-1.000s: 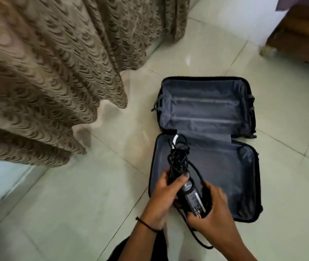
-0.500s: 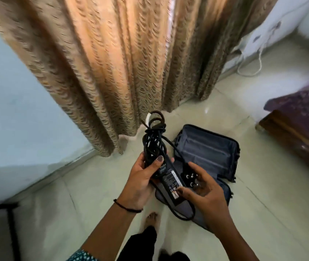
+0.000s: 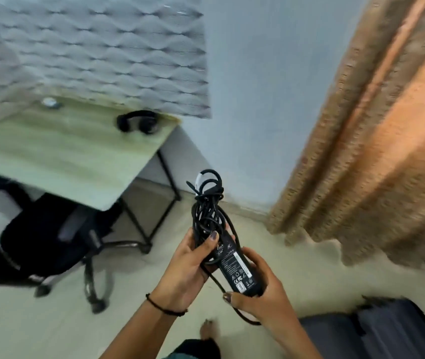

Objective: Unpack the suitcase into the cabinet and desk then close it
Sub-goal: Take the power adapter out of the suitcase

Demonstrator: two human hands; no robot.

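Observation:
A black laptop charger with its coiled cable is held up in front of me by both hands. My left hand grips the cable bundle, thumb across it. My right hand holds the lower end of the power brick from the right. The open suitcase lies on the floor at the bottom right, only partly in view. The light wooden desk stands at the left, with black headphones on its far right corner.
A black office chair sits in front of the desk at the lower left. A small round object lies near the desk's back edge. Patterned curtains hang at the right. My foot shows on the tiled floor below.
The view has swung left from the suitcase and curtains to the desk and chair. Both hands still hold the charger, lifted out of the suitcase, which has slid to the bottom right.

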